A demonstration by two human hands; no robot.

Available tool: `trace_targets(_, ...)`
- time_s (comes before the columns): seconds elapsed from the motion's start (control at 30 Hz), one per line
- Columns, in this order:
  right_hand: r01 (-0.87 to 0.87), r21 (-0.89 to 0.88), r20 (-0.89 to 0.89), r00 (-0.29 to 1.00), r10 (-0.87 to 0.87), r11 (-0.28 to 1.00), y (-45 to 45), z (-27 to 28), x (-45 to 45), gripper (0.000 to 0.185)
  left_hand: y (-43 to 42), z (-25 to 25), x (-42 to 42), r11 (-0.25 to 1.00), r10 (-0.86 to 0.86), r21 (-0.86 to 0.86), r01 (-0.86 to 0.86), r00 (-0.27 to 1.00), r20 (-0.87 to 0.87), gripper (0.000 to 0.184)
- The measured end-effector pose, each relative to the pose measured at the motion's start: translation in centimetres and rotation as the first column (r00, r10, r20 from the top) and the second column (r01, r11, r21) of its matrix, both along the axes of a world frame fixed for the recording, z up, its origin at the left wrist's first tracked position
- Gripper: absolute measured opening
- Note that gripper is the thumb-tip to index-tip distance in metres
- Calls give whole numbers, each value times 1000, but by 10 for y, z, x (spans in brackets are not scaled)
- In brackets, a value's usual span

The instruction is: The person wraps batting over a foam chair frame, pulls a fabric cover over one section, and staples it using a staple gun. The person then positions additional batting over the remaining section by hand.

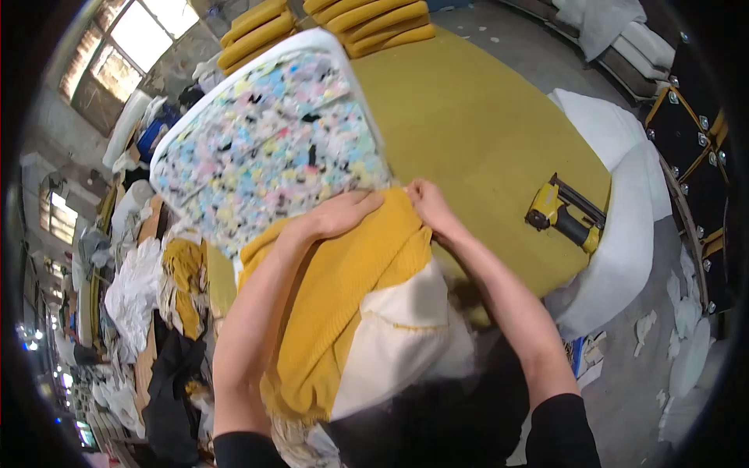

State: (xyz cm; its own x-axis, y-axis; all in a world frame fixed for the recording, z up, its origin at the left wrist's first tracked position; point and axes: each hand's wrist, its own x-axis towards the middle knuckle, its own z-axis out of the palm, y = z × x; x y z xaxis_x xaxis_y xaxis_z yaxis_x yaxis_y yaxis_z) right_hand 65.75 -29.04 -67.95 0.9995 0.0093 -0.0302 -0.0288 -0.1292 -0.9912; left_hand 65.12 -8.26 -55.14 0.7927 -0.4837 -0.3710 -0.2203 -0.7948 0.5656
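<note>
A slab of multicoloured chip foam with a white padded edge lies on the olive-covered table. A yellow ribbed fabric cover is drawn over the foam's near end, its cream lining turned out and hanging towards my body. My left hand lies flat on the cover near the foam's lower edge, fingers stretched out. At the cover's right corner, my right hand has its fingers closed on the fabric edge. The foam inside the cover is hidden.
A yellow staple gun lies on the olive tabletop to the right. Stacked yellow cushions stand at the far edge. White padding hangs over the right edge. Fabric scraps heap up at left; black-bottomed frames stand at right.
</note>
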Motion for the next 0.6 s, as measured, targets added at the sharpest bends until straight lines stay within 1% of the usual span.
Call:
trace_targets(0.03, -14, -1, -3, 1000, 14, 1000, -3, 17, -16, 17, -2, -4, -9, 998, 9, 68, -15, 996, 90, 67)
trace_targets(0.07, 97, -323, 189, 981, -36, 941, -14, 38, -26, 14, -6, -1, -8, 991, -4, 135, -23, 980, 197, 67)
trace_targets(0.1, 253, -582, 372, 928, -24, 773, -21, 69, -44, 12, -7, 2, -9, 991, -4, 134, -24, 979, 206, 67)
trace_targets(0.13, 249, -527, 507, 859, 67, 812, -25, 106, -65, 13, -8, 4, -11, 989, -10, 147, -22, 977, 212, 67)
trace_targets(0.17, 230, -478, 629, 764, 147, 848, -26, 140, -88, 15, -9, 3, -12, 987, -15, 157, -19, 977, 214, 67)
trace_targets(0.2, -16, -474, 627, 696, 350, 881, -16, 160, -110, 18, -1, -19, -1, 992, -39, 129, 5, 964, 263, 67)
trace_targets(0.23, -259, -462, 623, 586, 518, 848, -6, 167, -134, 22, 0, -15, -1, 992, -45, 125, 13, 966, 255, 67)
trace_targets(0.27, -256, -457, 611, 606, 510, 852, -4, 163, -155, 22, -1, -11, -3, 990, -20, 137, -13, 970, 243, 67)
trace_targets(0.3, -274, -617, 546, 526, 652, 738, -4, 161, -172, 25, -2, -11, -3, 989, 5, 144, -40, 972, 233, 66)
trace_targets(0.33, -273, -760, 450, 435, 780, 590, -5, 162, -186, 29, -2, -10, -3, 989, 15, 137, -48, 974, 227, 67)
trace_targets(0.37, -269, -768, 439, 441, 783, 582, -10, 167, -197, 29, -2, -9, -5, 991, 11, 124, -40, 974, 226, 67)
trace_targets(0.4, -379, -805, 227, 515, 827, 457, -19, 174, -209, 30, 1, -12, -5, 993, -5, 117, -23, 973, 232, 74)
trace_targets(0.43, -489, -805, 8, 557, 830, 336, -28, 178, -220, 32, 1, -12, -2, 994, -23, 111, -5, 969, 247, 80)
trace_targets(0.47, -476, -815, 7, 563, 827, 331, -39, 168, -230, 32, 2, -12, 1, 989, -50, 148, 16, 971, 233, 81)
trace_targets(0.5, -363, -758, 261, 591, 763, 541, -50, 145, -243, 29, 1, -8, 1, 990, -55, 141, 21, 969, 240, 81)
trace_targets(0.53, -254, -640, 494, 588, 641, 725, -56, 120, -259, 29, 0, -3, -3, 990, -59, 135, 29, 974, 219, 82)
trace_targets(0.57, -252, -645, 487, 592, 642, 721, -58, 97, -275, 29, 0, -1, -5, 991, -62, 127, 37, 979, 194, 82)
trace_targets(0.6, -93, -609, 576, 630, 521, 787, -59, 72, -292, 29, 0, -2, -4, 993, -59, 116, 38, 980, 191, 82)
